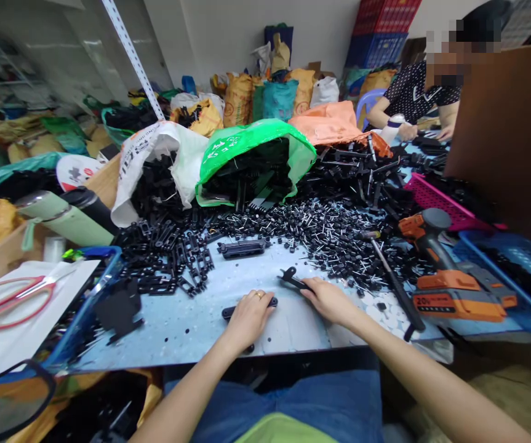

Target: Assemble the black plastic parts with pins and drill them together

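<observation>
At the front of the light-blue table, my left hand is closed over a long black plastic piece, whose rounded ends stick out on both sides. My right hand pinches a slim black plastic bracket with a forked, holed tip pointing left. Its other end is hidden in the fingers. Beyond the hands lies a black ribbed plastic part. Heaped to its right are many black-headed screws, and to its left is a pile of black slotted pieces.
An orange cordless drill and a black-handled screwdriver lie at right. Red scissors rest on paper at left. Sacks of black parts, including a green sack, line the back. A co-worker sits beyond a brown panel.
</observation>
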A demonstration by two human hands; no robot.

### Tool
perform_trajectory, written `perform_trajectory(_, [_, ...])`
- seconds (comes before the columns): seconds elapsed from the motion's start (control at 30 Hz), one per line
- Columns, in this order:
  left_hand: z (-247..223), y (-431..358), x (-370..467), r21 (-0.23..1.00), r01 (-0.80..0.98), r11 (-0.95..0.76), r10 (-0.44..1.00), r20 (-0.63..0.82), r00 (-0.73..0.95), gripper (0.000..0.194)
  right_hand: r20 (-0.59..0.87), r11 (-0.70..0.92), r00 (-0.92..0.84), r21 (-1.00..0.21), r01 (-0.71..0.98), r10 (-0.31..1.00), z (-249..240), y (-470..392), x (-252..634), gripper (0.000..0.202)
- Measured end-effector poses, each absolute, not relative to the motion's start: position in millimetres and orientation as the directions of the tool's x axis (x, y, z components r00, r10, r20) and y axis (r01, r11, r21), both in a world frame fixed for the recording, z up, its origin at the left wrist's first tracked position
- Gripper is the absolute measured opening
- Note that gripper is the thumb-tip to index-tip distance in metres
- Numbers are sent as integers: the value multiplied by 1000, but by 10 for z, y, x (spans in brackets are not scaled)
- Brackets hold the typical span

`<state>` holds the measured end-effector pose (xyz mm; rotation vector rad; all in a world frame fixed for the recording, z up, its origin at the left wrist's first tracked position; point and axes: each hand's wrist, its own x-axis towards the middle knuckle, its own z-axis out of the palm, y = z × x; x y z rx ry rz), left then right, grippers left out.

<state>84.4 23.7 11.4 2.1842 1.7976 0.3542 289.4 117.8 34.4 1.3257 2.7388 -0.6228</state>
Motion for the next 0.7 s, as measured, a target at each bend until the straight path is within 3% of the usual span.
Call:
perform_trajectory(0.1, [152, 247, 797, 402, 897, -185, 978, -16, 209, 29, -249, 705, -823, -427, 566, 511, 473, 1158, 3021, 34])
perform_trajectory(0.2, [223, 260, 777, 434, 878, -205, 969, -38, 245, 31, -222, 850, -900, -304, 431, 376, 476, 1051, 2983, 36])
perform_trajectory(0.3, [289, 248, 797, 448, 872, -196, 969, -49, 243, 34, -169, 889, -901, -170, 426, 399, 391, 946, 2856, 35])
perform_trajectory(0.5, [306, 168, 822, 443, 881, -166, 982, -11, 190, 64, -55, 876, -877, -49, 480, 478, 403, 803, 2796, 32])
perform_trajectory(0.6, [273, 137, 795, 455, 867, -201, 976, 17, 217, 63, -42, 871, -871, -31, 491, 489, 479, 749, 2792, 32])
perform_trajectory(0.7, [245, 125, 775, 459, 858, -232, 969, 37, 243, 50, -39, 865, -866, -27, 500, 499, 545, 738, 2760, 31])
